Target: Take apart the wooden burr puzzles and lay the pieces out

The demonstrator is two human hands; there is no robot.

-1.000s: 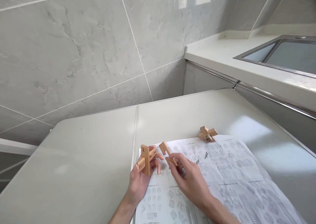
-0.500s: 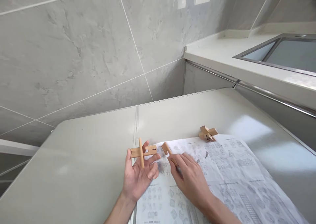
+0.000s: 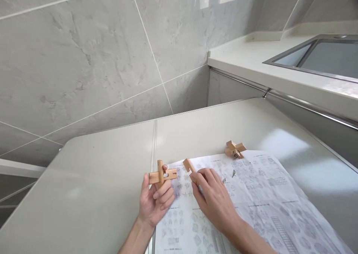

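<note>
My left hand (image 3: 156, 201) grips two wooden puzzle pieces joined in a cross. One is a flat slotted piece (image 3: 153, 178) with dark marks on its ends; the other is a narrower bar (image 3: 160, 168) standing across it. Thumb and curled fingers hold the cross just above the paper's left edge. My right hand (image 3: 214, 194) pinches a notched wooden piece (image 3: 188, 165), its notched end pointing up and left toward the cross. A gap separates that piece from the cross. The lower part of the notched piece is hidden by my right fingers.
An assembled wooden burr puzzle (image 3: 235, 150) sits at the far edge of a creased instruction sheet (image 3: 251, 194) with printed diagrams. Both lie on a pale table (image 3: 97, 187) with a seam. A tiled wall (image 3: 97, 60) stands behind; a counter (image 3: 237, 60) with a sink is at right.
My left fingers have curled in, and the cross has turned so the bar's wider face shows. My right hand has barely moved, with the notched piece still in it.
</note>
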